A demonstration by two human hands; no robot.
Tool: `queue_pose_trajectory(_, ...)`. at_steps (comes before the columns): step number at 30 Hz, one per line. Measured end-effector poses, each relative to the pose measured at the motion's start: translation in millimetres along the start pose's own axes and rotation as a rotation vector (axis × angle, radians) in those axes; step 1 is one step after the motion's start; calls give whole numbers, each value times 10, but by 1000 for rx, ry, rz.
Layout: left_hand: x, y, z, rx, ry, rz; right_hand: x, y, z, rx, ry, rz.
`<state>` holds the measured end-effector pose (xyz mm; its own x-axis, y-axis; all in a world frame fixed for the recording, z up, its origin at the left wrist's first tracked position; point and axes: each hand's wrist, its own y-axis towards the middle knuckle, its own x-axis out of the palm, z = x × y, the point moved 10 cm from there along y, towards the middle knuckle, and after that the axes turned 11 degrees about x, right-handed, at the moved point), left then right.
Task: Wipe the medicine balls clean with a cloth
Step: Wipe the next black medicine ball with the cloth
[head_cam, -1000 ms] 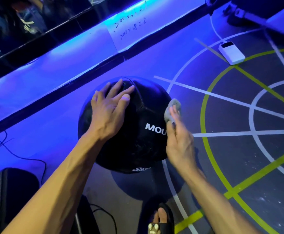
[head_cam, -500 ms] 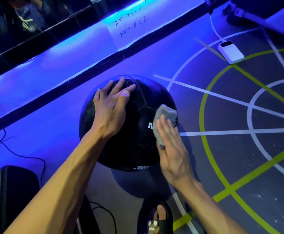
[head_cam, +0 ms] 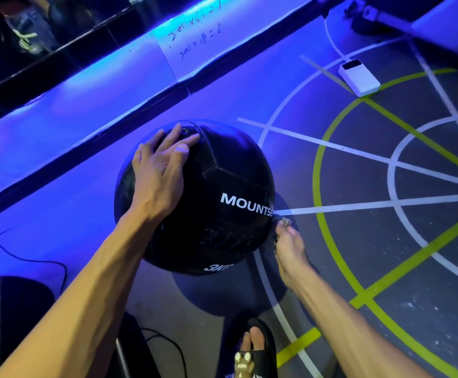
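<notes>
A black medicine ball (head_cam: 217, 181) with white "MOUNTS" lettering and a "3KG" mark rests on the gym floor. My left hand (head_cam: 159, 173) lies spread on its upper left side, fingers straight, steadying it. My right hand (head_cam: 287, 241) is low at the ball's right underside, its fingers tucked behind the curve. Only a small grey corner of the cloth (head_cam: 285, 221) shows above that hand, pressed against the ball; the rest of the cloth is hidden.
A white power bank (head_cam: 360, 77) with a cable lies on the floor at upper right. A lit blue ledge (head_cam: 86, 85) runs along the wall. Black cables (head_cam: 31, 257) and a dark box (head_cam: 7, 317) sit at lower left. My sandalled foot (head_cam: 252, 347) stands below the ball.
My right hand slid with the cloth from the ball's right face down to its lower right underside, uncovering the lettering. The left hand stayed on top.
</notes>
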<state>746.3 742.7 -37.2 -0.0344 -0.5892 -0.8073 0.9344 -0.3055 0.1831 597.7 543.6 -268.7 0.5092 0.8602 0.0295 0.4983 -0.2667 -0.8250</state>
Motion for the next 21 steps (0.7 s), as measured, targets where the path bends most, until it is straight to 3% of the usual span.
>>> queue_pose_trajectory(8,-114,-20,-103,-37,-97,30,113,-949,-221,-317,-215,-2)
queue_pose_trajectory(10,-92,-35,-63,-37,-110,27,50,-802,-198,-304,-224,32)
queue_pose_trajectory(13,-61,-70,-18,-46,-116,32,-20,-452,-74,-128,-221,90)
queue_pose_trajectory(15,-56,-93,-2,-38,-84,34,-11,-483,-165,-151,-224,113)
queue_pose_trajectory(17,-61,-102,1,-31,-47,24,66,-727,-326,-267,-242,93)
queue_pose_trajectory(21,-83,-171,-24,-22,-11,26,296,-1294,-648,-755,-364,-21)
